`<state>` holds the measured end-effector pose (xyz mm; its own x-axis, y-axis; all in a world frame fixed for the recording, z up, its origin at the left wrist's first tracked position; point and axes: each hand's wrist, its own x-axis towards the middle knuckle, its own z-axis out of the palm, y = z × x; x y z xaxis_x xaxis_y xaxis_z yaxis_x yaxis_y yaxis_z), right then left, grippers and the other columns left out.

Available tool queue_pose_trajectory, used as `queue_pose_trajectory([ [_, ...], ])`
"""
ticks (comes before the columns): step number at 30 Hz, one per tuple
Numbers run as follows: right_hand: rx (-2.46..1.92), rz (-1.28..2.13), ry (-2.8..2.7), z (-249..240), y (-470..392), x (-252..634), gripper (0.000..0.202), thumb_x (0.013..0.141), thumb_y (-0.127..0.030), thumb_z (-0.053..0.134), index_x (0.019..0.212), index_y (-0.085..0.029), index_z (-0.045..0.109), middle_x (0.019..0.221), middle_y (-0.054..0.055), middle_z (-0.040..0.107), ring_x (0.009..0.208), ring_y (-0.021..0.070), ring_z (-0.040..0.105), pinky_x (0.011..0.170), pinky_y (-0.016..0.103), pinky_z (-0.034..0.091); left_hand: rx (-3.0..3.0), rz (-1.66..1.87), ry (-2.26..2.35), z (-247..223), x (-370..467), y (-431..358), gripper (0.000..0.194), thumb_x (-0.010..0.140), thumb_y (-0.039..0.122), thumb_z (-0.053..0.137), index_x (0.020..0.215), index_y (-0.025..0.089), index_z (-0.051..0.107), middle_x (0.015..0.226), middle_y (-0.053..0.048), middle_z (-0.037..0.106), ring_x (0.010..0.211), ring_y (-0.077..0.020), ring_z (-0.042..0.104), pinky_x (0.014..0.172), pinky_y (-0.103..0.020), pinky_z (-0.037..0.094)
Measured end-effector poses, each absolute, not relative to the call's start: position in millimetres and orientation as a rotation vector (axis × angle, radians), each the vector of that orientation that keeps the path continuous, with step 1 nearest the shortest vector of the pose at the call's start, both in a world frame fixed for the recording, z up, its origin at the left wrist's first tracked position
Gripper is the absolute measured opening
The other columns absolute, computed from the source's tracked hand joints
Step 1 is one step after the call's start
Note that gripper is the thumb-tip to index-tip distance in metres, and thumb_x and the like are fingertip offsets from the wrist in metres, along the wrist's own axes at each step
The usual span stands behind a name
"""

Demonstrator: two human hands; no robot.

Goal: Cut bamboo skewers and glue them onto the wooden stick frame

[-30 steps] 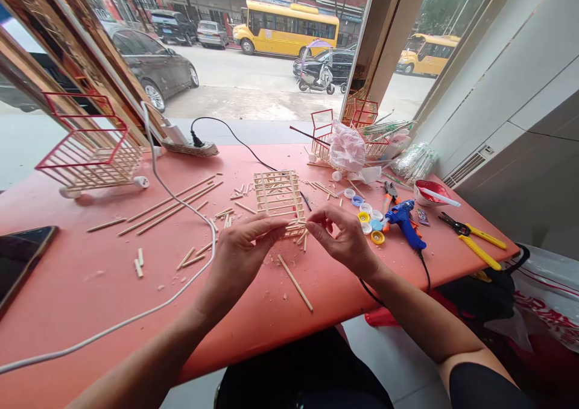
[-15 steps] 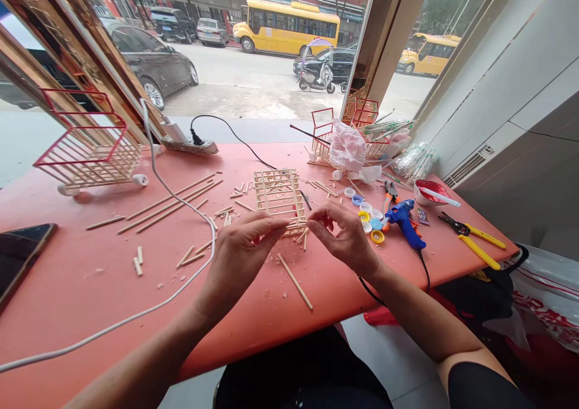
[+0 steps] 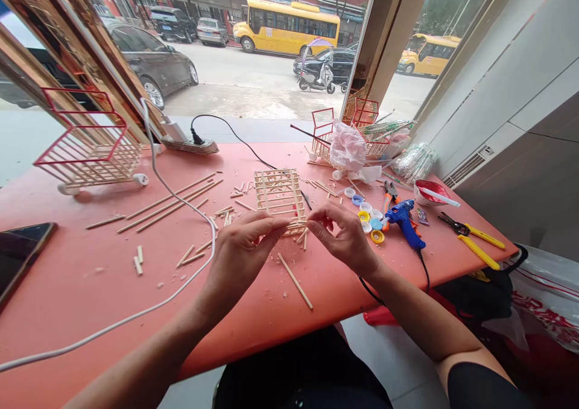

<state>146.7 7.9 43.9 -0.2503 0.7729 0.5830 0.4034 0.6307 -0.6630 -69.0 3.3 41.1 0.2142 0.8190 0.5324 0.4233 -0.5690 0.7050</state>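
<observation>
At the middle of the table, my left hand [image 3: 239, 249] and my right hand [image 3: 344, 237] face each other with closed, pinched fingertips. A short wooden stick [image 3: 297, 222] spans the gap between them, each hand pinching one end. Just beyond is a small frame of pale wooden sticks [image 3: 277, 201], built like a basket with crossbars. The fingers partly cover its near edge, so I cannot tell whether the stick touches it. One loose wooden stick [image 3: 295, 281] lies in front of the hands.
Left stands a red-rimmed stick cart [image 3: 90, 152]; a white cable [image 3: 183, 285] crosses the table near a phone [image 3: 27, 255]. To the right are bottle caps [image 3: 365, 216], a blue glue gun [image 3: 404, 222] and yellow-handled pliers [image 3: 474, 240]. A power strip [image 3: 192, 147] lies at the back.
</observation>
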Motion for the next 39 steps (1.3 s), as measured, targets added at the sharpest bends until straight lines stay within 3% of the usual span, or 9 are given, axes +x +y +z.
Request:
queue_pose_trajectory([
  [39,-0.941,0.460,-1.871,44.0,8.3,147.1,0.008,0.096,-0.018,0.067,0.088,-0.020,0.066,0.081,-0.001,0.060,0.071,0.0117,0.051,0.065,0.026,0.043,2.167,1.223,1.161,41.6,-68.8,3.4,0.020,0.099,0.026,0.060,0.101,0.022,0.080,0.085,-0.002,0.072,0.081,-0.0173,0.065,0.073,-0.027,0.047],
])
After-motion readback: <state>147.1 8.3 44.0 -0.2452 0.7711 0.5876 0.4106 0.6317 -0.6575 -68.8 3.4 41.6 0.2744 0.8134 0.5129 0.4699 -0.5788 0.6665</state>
